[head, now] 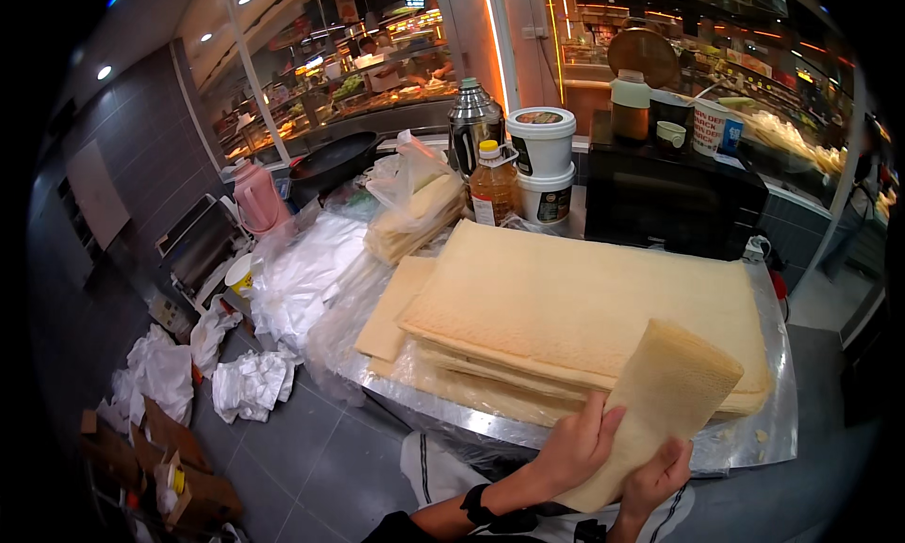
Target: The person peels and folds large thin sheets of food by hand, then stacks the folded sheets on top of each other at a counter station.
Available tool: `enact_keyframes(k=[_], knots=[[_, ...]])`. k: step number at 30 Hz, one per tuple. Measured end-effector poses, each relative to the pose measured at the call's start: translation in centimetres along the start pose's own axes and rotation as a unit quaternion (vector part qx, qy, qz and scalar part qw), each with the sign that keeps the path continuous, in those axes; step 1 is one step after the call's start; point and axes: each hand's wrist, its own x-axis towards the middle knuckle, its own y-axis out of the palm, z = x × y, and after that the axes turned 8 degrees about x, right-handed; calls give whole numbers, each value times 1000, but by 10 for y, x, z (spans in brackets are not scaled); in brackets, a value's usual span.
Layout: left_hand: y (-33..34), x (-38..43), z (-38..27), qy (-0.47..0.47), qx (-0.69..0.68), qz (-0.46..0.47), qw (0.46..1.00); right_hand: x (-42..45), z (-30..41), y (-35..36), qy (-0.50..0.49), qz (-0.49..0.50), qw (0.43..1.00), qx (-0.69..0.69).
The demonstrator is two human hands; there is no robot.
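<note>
My left hand (576, 440) grips the left side of a flat, pale yellow folded sheet (668, 394), perhaps of tofu skin or dough. My right hand (654, 476) holds the lower right edge of the same sheet. The sheet is tilted, its top end over the front right of a thick stack of large pale yellow sheets (573, 295). This stack lies on plastic film on a metal-topped table (774, 444). Smaller flat pieces (389, 317) stick out at the stack's left. The undersides of the held sheet and most fingertips are hidden.
Clear plastic bags (311, 260), a bagged bundle of sheets (424, 211), an oil bottle (493, 186), white tubs (541, 143), a steel flask (474, 122) and a black wok (332, 165) stand behind. A black appliance (664, 196) is back right. Cardboard boxes (201, 500) and bags sit on the floor at left.
</note>
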Motion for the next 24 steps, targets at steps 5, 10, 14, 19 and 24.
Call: enact_keyframes(k=[5,10,14,19,24], knots=[[7,-5,15,42,7,-59,997,6,9,8,48,44,997,36],[-1,7,6,42,39,-142,988,5,9,5,110,169,979,-24],[-2,11,7,64,36,-184,980,3,6,9,98,151,983,-39],[-5,18,6,49,66,-197,977,2,-6,13,63,161,983,-64],[-4,22,6,99,51,-246,963,0,-4,17,67,120,989,-63]])
